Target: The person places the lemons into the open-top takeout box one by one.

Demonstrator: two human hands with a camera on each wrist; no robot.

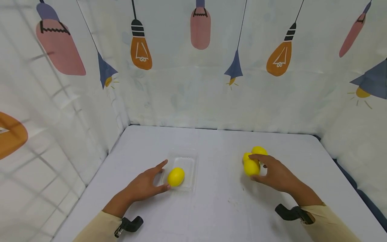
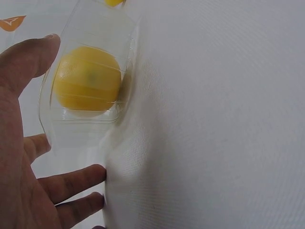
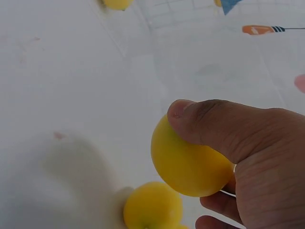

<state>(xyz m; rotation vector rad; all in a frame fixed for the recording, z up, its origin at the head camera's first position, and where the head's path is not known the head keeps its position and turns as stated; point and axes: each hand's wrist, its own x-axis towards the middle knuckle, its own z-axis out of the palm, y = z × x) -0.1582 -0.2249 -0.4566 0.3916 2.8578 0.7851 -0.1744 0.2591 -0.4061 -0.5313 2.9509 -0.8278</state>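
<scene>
one lemon [image 1: 251,167] is gripped by the right hand [image 1: 275,173], lifted off the table [image 1: 217,208] beside two more lemons [image 1: 259,150] (well right of the clear tray [image 1: 191,155]). the tray is steadied by the flat, open-fingered left hand [image 1: 145,185], another lemon [image 1: 176,176] inside.

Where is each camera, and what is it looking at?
Head: worn on the head, looking forward and down at the table; shows both forearms, left hand by the tray, right hand holding a lemon.
Left wrist: beside the left hand, facing the tray with its lemon.
Right wrist: behind the right hand, facing its held lemon; thumb shows.
Shared: the left wrist and head views both show the tray lemon.
</scene>
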